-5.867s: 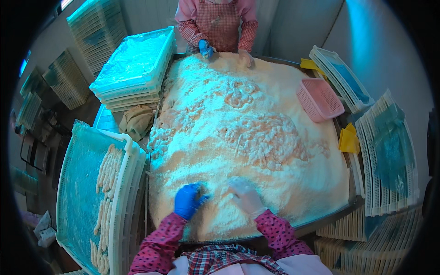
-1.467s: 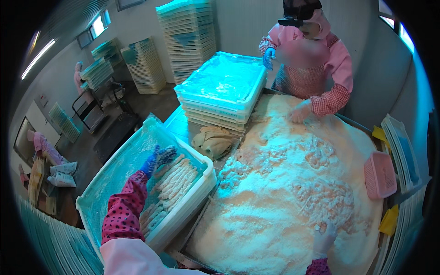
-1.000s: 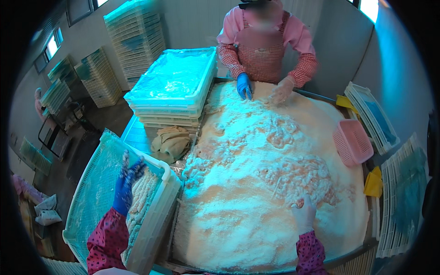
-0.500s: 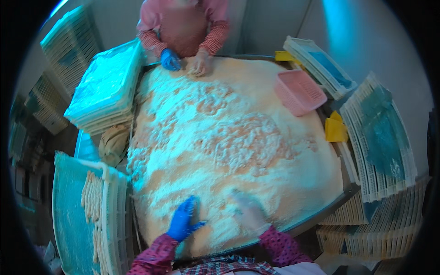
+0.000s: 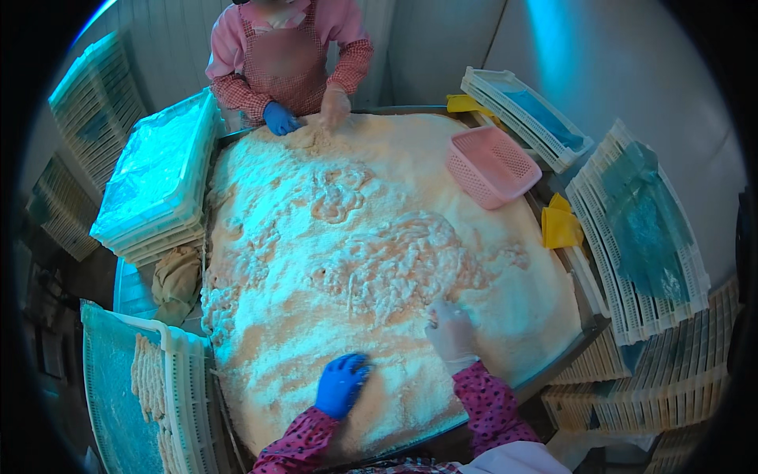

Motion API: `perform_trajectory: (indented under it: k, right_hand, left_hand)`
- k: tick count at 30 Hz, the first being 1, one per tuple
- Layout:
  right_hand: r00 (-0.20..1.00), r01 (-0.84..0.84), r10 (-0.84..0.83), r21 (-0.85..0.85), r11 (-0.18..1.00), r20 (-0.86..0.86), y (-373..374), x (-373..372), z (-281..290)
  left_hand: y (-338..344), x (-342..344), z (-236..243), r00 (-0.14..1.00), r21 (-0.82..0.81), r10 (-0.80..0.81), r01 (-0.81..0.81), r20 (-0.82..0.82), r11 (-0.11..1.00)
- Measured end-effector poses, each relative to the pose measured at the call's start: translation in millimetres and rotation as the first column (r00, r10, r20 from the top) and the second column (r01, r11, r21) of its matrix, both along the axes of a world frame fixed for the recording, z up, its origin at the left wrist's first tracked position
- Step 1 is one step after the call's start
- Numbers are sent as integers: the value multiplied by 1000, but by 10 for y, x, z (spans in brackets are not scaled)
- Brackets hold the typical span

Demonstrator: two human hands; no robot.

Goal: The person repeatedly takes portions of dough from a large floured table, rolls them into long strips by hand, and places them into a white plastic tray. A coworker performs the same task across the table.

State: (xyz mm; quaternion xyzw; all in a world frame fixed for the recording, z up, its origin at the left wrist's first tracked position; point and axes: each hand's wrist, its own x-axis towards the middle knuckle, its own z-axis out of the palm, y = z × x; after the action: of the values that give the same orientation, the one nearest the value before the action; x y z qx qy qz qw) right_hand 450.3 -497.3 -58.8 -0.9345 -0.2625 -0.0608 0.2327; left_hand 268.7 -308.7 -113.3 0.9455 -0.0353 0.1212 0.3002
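A broad bed of pale crumbs (image 5: 276, 332) covers the table, with a heap of coated whitish strips (image 5: 395, 261) across its middle. My left hand (image 5: 341, 385), in a blue glove, lies on the crumbs near the front, fingers reaching right and holding nothing I can see. At the near right edge of the heap is my right hand (image 5: 453, 335) in a thin whitish glove. Its fingers are curled together by the strips; whatever they hold is too small to make out.
Opposite, a co-worker's blue-gloved hand (image 5: 281, 118) and pale-gloved hand (image 5: 335, 107) work at the far edge. A pink basket (image 5: 493, 166) stands at far right beside yellow cloths (image 5: 560, 225). White trays (image 5: 154, 186) are stacked left; a tray (image 5: 126, 395) holding strips stands nearer.
My right hand has moved forward to the heap, and its fingers have closed. My left hand has shifted slightly right, now palm down. The co-worker's pale-gloved hand has lifted a little.
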Motion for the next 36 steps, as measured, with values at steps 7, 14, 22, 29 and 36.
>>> perform_trajectory:
  k: [7,14,22,29,36]
  right_hand:
    - [943,-99,198,341,935,-269,8,-563,215]
    - [960,-83,154,290,953,-234,-255,-942,115]
    - [985,76,-10,378,923,-173,105,-996,-60]
    - [848,-413,502,384,826,-169,1065,-1323,-88]
    - [467,-876,882,99,471,-66,1094,-1246,-265]
  left_hand:
    - [476,-223,-17,952,-90,294,-287,85,954]
    - [316,-423,153,973,-318,179,-218,-145,923]
    - [-289,104,33,992,-311,28,-65,-122,948]
    - [571,-241,890,766,-927,621,-335,-166,165]
    - [1053,-893,675,876,-560,342,-480,-340,675]
